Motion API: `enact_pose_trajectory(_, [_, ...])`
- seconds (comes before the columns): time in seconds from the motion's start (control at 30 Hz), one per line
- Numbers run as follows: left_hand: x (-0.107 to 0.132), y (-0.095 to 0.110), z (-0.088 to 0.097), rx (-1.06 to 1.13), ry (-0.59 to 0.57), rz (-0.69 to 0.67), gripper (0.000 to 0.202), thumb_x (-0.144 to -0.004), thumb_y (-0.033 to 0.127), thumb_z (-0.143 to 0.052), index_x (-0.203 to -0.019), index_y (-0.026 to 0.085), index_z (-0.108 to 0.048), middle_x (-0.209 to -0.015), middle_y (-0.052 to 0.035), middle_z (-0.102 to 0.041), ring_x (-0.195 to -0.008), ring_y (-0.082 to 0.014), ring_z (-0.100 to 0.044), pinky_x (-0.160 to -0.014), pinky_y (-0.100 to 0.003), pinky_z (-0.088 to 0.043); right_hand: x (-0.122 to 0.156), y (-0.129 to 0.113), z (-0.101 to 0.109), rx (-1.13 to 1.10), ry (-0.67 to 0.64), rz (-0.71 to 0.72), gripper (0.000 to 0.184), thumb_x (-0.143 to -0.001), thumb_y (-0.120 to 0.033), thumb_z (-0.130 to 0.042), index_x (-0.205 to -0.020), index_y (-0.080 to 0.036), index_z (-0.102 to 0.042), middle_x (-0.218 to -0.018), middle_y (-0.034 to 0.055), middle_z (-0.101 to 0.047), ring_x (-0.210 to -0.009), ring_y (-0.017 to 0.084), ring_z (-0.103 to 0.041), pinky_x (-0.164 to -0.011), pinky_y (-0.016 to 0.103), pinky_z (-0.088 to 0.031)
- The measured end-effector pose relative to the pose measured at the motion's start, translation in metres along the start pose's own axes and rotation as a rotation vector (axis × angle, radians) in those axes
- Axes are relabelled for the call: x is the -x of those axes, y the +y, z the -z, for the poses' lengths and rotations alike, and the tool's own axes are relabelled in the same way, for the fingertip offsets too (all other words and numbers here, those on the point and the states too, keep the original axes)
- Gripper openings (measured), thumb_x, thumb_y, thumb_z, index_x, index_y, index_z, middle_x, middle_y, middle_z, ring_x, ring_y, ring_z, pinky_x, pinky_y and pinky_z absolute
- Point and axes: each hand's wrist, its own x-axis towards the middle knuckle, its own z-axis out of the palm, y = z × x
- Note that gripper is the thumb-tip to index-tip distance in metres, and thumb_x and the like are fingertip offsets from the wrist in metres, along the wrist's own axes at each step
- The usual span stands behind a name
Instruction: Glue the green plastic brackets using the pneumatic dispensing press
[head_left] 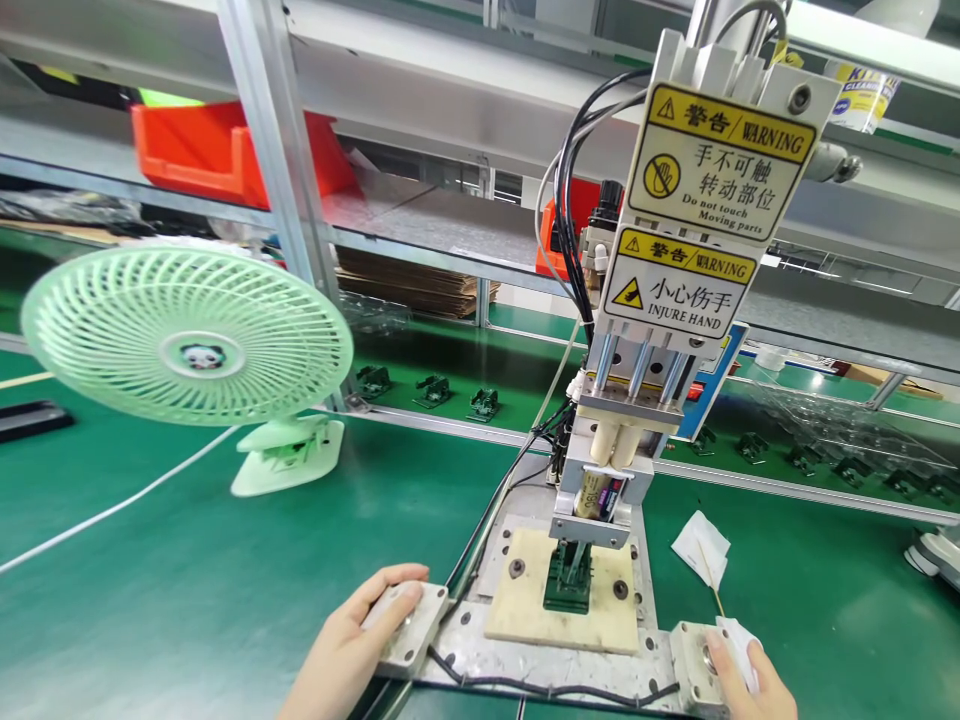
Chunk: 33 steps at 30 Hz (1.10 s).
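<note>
My left hand (pixel 360 630) is wrapped around a metal button box (pixel 420 625) at the left front of a small press (pixel 637 400), thumb on top. At the matching button box (pixel 694 665) on the right, my right hand (pixel 750 680) rests its thumb against the button. A folded white wipe (pixel 739 645) is pinched in that hand. Under the press head, a dark green plastic part (pixel 568 580) sits on a cream fixture plate (pixel 517 620). A thin wooden stick (pixel 709 565) lies over another white wipe (pixel 694 540) and reaches toward my right hand.
A pale green clip fan (pixel 187 335) stands to the left, its white cable (pixel 135 500) across the green bench. Several dark green parts (pixel 431 390) line the back rail. Red bins (pixel 195 150) sit on the shelf above. Black cables (pixel 555 690) run along the press base.
</note>
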Motion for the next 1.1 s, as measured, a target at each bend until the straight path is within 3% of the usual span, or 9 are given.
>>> enact_pose_trajectory(0.23, [0.002, 0.004, -0.001, 0.001, 0.036, -0.002, 0.062, -0.061, 0.067, -0.074, -0.101, 0.020, -0.065, -0.080, -0.0017, -0.071, -0.067, -0.0176, -0.060, -0.057, -0.020, -0.046, 0.002, -0.002, 0.002, -0.028, 0.002, 0.030, 0.075, -0.064, -0.081, -0.057, -0.095, -0.014, -0.066, -0.104, 0.0205, -0.066, -0.102, 0.042, -0.059, -0.082, 0.043, -0.049])
enact_pose_trajectory(0.53, [0.003, 0.006, -0.001, -0.009, 0.032, -0.003, 0.062, -0.059, 0.066, -0.075, -0.100, 0.020, -0.066, -0.080, -0.0025, -0.072, -0.066, -0.0183, -0.060, -0.056, -0.021, -0.047, 0.007, -0.009, 0.011, -0.034, 0.006, 0.065, 0.059, -0.069, -0.073, -0.066, -0.089, -0.018, -0.069, -0.101, 0.0141, -0.069, -0.104, 0.034, -0.061, -0.078, 0.031, -0.052])
enact_pose_trajectory(0.9, [-0.001, -0.002, 0.002, 0.001, 0.004, 0.007, 0.063, -0.062, 0.066, -0.075, -0.104, 0.021, -0.063, -0.084, -0.0023, -0.072, -0.070, -0.0168, -0.059, -0.059, -0.019, -0.046, 0.003, -0.002, 0.007, -0.044, 0.025, 0.040, 0.066, -0.063, -0.077, -0.064, -0.090, -0.016, -0.068, -0.104, 0.0165, -0.067, -0.105, 0.037, -0.059, -0.080, 0.035, -0.051])
enact_pose_trajectory(1.1, [0.001, -0.003, 0.000, 0.027, 0.033, -0.003, 0.062, -0.063, 0.065, -0.075, -0.104, 0.019, -0.063, -0.079, -0.0026, -0.070, -0.065, -0.0171, -0.059, -0.055, -0.020, -0.045, 0.001, -0.015, 0.021, -0.068, -0.200, -0.045, 0.062, -0.057, -0.075, -0.067, -0.083, -0.019, -0.067, -0.093, 0.0116, -0.068, -0.090, 0.031, -0.062, -0.070, 0.030, -0.050])
